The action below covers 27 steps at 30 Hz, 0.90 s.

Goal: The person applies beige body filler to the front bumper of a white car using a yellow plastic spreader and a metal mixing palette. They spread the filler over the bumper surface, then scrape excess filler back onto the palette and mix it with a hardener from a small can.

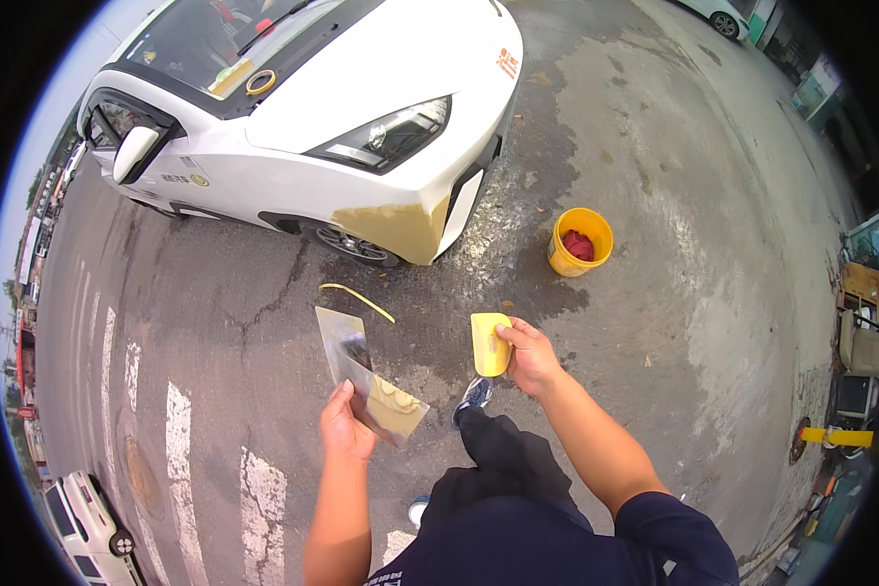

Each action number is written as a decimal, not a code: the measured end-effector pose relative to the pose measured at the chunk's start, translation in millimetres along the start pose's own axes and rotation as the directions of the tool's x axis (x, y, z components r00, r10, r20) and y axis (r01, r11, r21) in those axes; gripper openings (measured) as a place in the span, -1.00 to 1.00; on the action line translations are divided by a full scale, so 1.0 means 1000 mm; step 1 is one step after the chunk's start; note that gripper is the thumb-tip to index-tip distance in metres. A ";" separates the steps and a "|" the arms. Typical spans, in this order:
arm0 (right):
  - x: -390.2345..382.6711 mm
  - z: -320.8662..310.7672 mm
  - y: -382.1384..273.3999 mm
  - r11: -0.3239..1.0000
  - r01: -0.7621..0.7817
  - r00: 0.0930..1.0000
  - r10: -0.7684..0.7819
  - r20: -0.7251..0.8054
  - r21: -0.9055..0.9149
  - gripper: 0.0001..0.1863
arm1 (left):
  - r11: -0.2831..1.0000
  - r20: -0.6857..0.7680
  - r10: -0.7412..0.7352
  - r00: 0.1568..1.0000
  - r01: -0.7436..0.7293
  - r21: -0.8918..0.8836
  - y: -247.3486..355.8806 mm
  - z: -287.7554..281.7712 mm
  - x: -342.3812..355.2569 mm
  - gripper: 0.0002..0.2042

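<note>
Left fingers (342, 397) pinch grey sheet (338, 337) at its near edge, tan paste (394, 402) just right of them. Right fingers (525, 331) grip yellow spreader (484, 354). I'd hold sheet level, load spreader edge evenly. Yellow bucket (563, 263), ahead-right of right fingers, well apart: crumpled red cloth (578, 245) inside.

Red lettering (509, 63) on car hood (361, 93), dark lettering (176, 179) along side (239, 176), pale shirt lettering (384, 579)
</note>
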State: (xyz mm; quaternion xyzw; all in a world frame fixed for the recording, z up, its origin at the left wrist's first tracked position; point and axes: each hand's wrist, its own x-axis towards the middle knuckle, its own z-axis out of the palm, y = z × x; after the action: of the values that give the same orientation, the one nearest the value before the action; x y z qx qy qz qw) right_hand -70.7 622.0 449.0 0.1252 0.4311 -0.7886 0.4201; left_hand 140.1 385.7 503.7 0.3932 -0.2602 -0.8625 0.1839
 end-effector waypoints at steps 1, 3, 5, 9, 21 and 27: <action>-0.018 0.011 -0.006 1.000 0.023 0.998 -0.024 0.065 0.016 -0.76 | 1.000 0.000 0.001 1.000 -0.001 -0.005 -0.006 0.004 -0.017 -0.70; -0.054 0.032 -0.010 0.997 0.051 0.993 -0.056 0.103 0.049 -0.77 | 0.999 0.007 0.023 1.000 -0.022 -0.043 -0.017 0.012 -0.046 -0.73; -0.088 0.046 -0.009 0.996 0.035 0.966 -0.055 0.253 0.083 -0.77 | 0.991 -0.006 0.060 0.998 -0.060 -0.119 -0.035 0.014 -0.085 -0.75; -0.128 0.059 -0.009 0.996 0.064 0.981 -0.052 0.185 -0.060 -0.78 | 0.935 -0.092 0.271 0.958 -0.284 -0.211 -0.037 0.020 -0.146 -0.83; -0.170 0.077 -0.061 0.450 0.667 0.715 -0.611 0.340 -0.593 -0.71 | 0.611 -0.016 0.790 0.613 -0.785 0.105 -0.030 0.125 -0.147 -0.87; -0.135 0.076 -0.134 0.356 0.634 0.704 -0.633 0.322 -0.687 -0.69 | 0.534 0.230 0.794 0.563 -0.826 0.177 -0.035 0.188 -0.102 -0.83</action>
State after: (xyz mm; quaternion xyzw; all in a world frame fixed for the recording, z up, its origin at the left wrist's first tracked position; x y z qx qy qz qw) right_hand -78.2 674.0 646.3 -0.2386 0.7319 -0.6312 0.0952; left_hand 54.0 523.7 646.5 0.1951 -0.5359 -0.6575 0.4923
